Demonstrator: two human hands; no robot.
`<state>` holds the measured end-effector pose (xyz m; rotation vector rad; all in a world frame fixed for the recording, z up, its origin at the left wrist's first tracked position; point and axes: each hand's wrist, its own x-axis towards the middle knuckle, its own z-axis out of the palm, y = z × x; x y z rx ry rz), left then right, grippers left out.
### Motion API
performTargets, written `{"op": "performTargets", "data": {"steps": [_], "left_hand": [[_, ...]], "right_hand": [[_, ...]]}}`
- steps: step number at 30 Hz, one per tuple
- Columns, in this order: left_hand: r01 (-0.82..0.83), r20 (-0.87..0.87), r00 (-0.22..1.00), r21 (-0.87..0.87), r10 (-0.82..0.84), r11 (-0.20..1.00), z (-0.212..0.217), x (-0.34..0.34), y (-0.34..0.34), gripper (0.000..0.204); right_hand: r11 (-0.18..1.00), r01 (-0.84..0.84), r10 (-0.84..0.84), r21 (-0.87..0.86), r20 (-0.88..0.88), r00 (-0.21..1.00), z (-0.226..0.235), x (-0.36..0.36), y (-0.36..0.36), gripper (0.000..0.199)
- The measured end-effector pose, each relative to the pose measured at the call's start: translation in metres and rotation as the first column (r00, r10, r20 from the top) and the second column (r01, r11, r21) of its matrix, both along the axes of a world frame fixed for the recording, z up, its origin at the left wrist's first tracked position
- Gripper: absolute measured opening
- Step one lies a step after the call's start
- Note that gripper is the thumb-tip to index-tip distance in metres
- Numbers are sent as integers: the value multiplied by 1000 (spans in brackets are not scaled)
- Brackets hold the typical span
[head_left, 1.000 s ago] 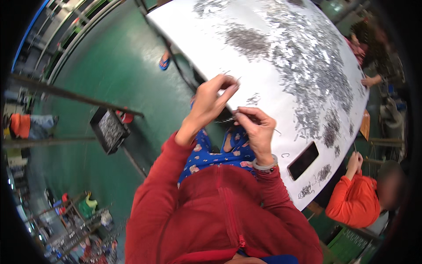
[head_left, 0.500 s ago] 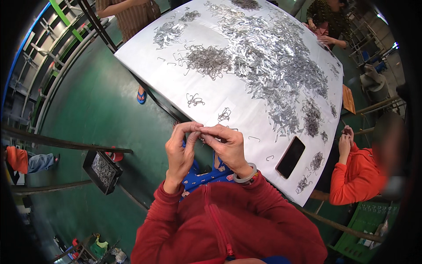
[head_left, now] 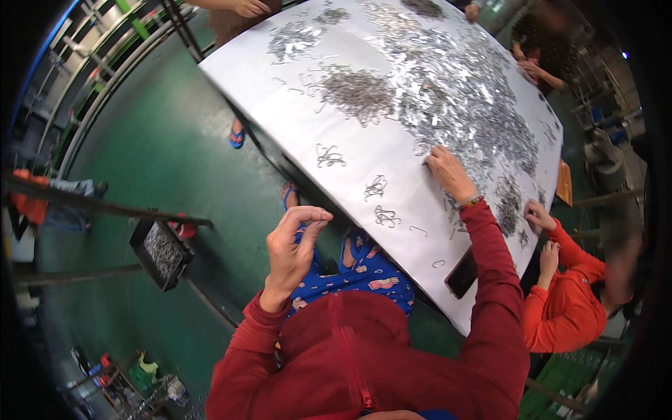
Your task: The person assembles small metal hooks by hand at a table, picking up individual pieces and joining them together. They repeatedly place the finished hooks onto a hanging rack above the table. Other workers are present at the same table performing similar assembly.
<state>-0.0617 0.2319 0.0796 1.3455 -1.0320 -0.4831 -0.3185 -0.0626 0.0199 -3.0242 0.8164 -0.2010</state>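
My left hand [head_left: 290, 246] hovers off the near edge of the white table [head_left: 280, 119], thumb and fingertips pinched together. Whatever lies between them is too small to make out. My right hand [head_left: 451, 175] reaches over the tabletop with its fingers bent together at the near edge of a broad pile of small shiny metal pieces [head_left: 448, 84]; its fingertips hide what they touch. Left of that pile sits a heap of dark bent wire hooks [head_left: 357, 96]. Nearer to me are small clusters of wire hooks [head_left: 376, 187] and a few single ones.
A dark phone [head_left: 462, 274] lies on the table under my right forearm. At the right, a person in an orange top [head_left: 567, 308] reaches over the edge; other people stand at the far sides. A black crate of metal pieces [head_left: 162, 255] is at the left beside metal rails.
My hands were together in front of me. My right hand has moved away, forward and right to the metal pile, while the left stays pinched. The person in orange has stretched a hand forward.
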Motion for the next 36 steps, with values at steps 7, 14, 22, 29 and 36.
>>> {"op": "performTargets", "data": {"steps": [7,14,22,29,36], "left_hand": [[-2,76,997,-5,2,1000,4,2,11,8],[31,132,991,35,-36,999,4,-3,13,8],[54,94,994,46,-58,997,2,-6,10,7],[60,79,995,-5,-59,998,-6,-8,7,8],[103,140,985,20,-105,994,-13,-5,3,7]], "right_hand": [[985,109,-141,136,260,955,-5,9,-2,11],[936,251,-307,248,220,926,-33,23,-6,11],[821,254,-381,512,161,910,-11,27,-7,14],[205,-122,-626,971,226,746,16,52,40,9],[35,-358,-698,933,279,659,33,99,86,12]]}}
